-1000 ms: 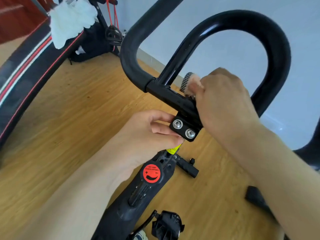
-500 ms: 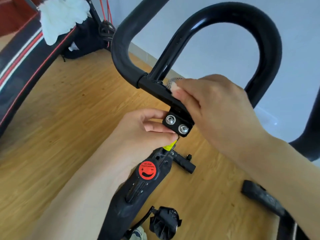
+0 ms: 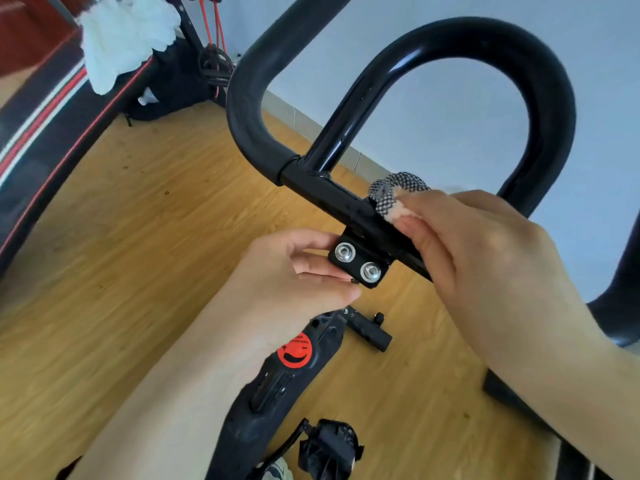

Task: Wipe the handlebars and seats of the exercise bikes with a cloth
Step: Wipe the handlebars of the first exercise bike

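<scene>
Pedal [image 3: 329, 448]: black, bottom edge of view, just R of frame.
Frame [image 3: 277, 393]: black bike post running up from bottom centre; red round sticker [image 3: 295, 349] on it, partly behind L wrist.
Knob [image 3: 369, 330]: short black peg sticking out R of frame top, over the floor.
L hand [image 3: 294, 271]: fingers curled, tips pinched vs the side of the bracket, thumb on top. Holding the bracket, no cloth in it.
Bracket [image 3: 358, 261]: black plate w/ 2 silver bolts, under the bar centre.
R hand [image 3: 485, 258]: closed over the bar just R of bracket, gripping cloth vs the tube.
Cloth [image 3: 394, 195]: pinkish w/ black-white mesh side, bunched under R fingers, touching top of bar; only a small part shows.
Bar [image 3: 547, 98]: black handlebar, U-loop rising beyond the hands, glossy inner tube, matte padded outer arm curving up L.
Floor [image 3: 138, 220]: wood planks.
Treadmill [image 3: 41, 126]: far L, black deck w/ red & white stripes.
White rag [image 3: 124, 39]: far top L, draped on treadmill edge.
Wall [image 3: 450, 109]: pale, behind the loop.
</scene>
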